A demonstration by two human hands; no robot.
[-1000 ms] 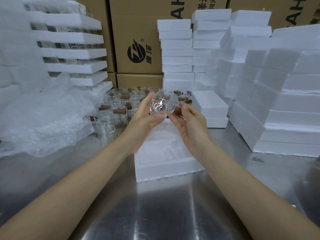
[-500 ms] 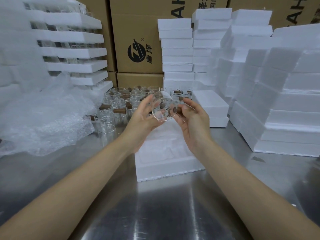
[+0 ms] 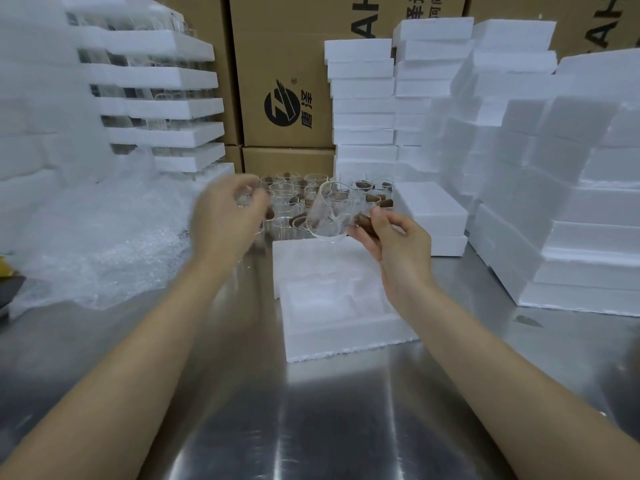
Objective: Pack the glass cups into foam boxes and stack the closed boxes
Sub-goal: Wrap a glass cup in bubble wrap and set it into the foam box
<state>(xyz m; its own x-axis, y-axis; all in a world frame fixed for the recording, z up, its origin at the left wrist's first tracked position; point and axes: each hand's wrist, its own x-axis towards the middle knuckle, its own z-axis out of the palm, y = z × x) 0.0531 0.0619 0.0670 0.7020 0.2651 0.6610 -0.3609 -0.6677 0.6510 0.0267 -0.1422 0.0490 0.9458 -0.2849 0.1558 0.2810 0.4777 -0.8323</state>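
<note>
Right hand (image 3: 398, 244): fingers (image 3: 377, 220) pinch the brown handle (image 3: 365, 223) of one glass cup (image 3: 329, 216). The cup is tilted, just left of the fingertips, above the far edge of the open foam box (image 3: 346, 337). 
Left hand (image 3: 225, 220) blurred, fingers curled near the standing cups (image 3: 287, 188); cannot tell whether they hold anything.

Risk: a handle-only pinch may let the cup swing and knock the foam rim or the cups beyond the fingers.

Room: bare surface (image 3: 311, 410) nearer than both hands; foam stack (image 3: 429, 209) close right of the right fingers; bubble wrap (image 3: 104, 237) left of the left fingers

left hand (image 3: 227, 216) released glass cup (image 3: 330, 213), swung left, right hand (image 3: 394, 244) holds alone
</note>
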